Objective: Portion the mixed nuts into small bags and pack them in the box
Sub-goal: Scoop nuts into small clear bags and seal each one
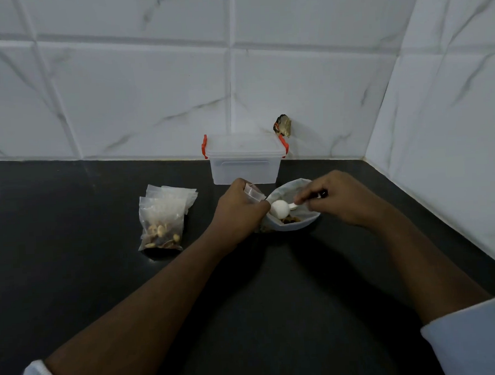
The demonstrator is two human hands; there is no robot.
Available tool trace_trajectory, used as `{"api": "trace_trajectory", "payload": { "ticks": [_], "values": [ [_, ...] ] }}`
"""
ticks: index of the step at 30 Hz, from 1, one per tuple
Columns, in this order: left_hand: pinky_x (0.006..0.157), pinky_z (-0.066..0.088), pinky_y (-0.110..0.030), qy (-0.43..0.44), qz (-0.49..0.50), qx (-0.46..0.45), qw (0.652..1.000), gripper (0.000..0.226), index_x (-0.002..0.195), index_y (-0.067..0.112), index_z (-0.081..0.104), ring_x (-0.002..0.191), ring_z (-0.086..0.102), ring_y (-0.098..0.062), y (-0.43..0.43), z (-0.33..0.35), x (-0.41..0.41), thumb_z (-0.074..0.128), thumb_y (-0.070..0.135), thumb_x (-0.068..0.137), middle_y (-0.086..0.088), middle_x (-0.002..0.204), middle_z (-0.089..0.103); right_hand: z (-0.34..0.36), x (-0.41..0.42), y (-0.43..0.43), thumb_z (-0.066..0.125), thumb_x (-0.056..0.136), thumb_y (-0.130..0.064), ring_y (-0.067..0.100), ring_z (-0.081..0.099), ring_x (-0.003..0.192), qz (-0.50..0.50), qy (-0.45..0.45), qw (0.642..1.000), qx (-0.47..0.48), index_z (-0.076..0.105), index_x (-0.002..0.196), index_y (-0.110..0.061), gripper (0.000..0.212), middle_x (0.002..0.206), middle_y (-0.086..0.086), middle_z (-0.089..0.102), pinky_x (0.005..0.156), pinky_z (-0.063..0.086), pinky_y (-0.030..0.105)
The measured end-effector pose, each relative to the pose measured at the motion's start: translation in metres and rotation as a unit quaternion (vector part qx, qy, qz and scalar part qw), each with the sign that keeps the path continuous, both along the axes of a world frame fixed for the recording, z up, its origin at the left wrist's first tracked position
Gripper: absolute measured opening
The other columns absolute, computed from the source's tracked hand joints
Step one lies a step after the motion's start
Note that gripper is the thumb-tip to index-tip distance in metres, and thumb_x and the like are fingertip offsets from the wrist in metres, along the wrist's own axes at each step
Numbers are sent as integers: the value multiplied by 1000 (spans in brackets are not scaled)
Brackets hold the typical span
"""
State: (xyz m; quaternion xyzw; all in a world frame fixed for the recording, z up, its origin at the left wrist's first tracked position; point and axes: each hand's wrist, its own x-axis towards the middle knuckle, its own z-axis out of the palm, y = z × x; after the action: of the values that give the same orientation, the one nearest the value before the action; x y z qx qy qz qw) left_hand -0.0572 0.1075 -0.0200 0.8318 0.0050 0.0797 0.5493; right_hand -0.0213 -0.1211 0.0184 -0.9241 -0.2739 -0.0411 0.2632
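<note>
- The black countertop (73,282) fills the lower view and meets a white marbled tile wall (138,92) at the back and on the right.
- The clear box (243,164), with its lid on and red clips at the sides, stands against the back wall.
- The open white bag of mixed nuts (295,227) lies just in front of the box, with nuts showing at its near edge.
- The left hand (236,213) grips a small clear bag (252,192) at the big bag's left rim.
- The right hand (338,199) pinches the handle of a white scoop (279,208) over the big bag's mouth.
- To the left, a filled small bag (161,232) lies on a stack of empty bags (178,196).
- A small dark object (282,126) sits on the wall behind the box.
</note>
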Motion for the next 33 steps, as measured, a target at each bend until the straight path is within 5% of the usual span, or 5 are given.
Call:
{"api": "trace_trajectory", "payload": {
  "ticks": [7, 13, 24, 29, 33],
  "values": [
    [76, 62, -27, 10, -3, -1, 1000, 38, 123, 23, 52, 99, 66, -15, 0, 1, -1, 73, 23, 92, 3, 117, 61, -3, 6, -2, 65, 88, -3, -6, 60, 73, -64, -51, 997, -10, 81, 105, -26, 33, 86, -22, 67, 60, 38, 10],
    [75, 62, -26, 9, 3, 24, 1000, 39, 125, 24, 52, 95, 65, -12, -1, 2, -3, 73, 25, 92, 5, 115, 60, 7, 1, -13, 72, 87, -9, 5, 66, 87, 1, 40, 998, -53, 83, 99, -31, 27, 98, -15, 76, 78, 52, 25],
    [64, 60, -20, 1, -6, 18, 1000, 38, 124, 24, 52, 91, 68, -11, 0, 3, -5, 72, 24, 93, 4, 116, 60, 1, 4, -15, 65, 89, -7, -2, 59, 76, -94, -40, 995, -10, 82, 100, -25, 28, 93, -13, 72, 63, 37, 14],
    [66, 61, -22, 6, -15, 22, 1000, 37, 124, 26, 50, 90, 66, -10, -1, 3, -4, 72, 24, 94, 10, 107, 54, -3, 5, -10, 64, 92, -10, -2, 61, 74, -106, -35, 993, -43, 81, 107, -22, 25, 101, -8, 74, 63, 39, 15],
    [63, 60, -19, -1, -21, 25, 999, 36, 124, 25, 51, 87, 66, -8, 0, 1, -3, 72, 23, 94, 14, 98, 53, -1, -2, 1, 64, 92, -13, 4, 66, 63, -100, -27, 995, 8, 82, 101, -21, 21, 79, -20, 68, 60, 52, 23]
  ]
}}
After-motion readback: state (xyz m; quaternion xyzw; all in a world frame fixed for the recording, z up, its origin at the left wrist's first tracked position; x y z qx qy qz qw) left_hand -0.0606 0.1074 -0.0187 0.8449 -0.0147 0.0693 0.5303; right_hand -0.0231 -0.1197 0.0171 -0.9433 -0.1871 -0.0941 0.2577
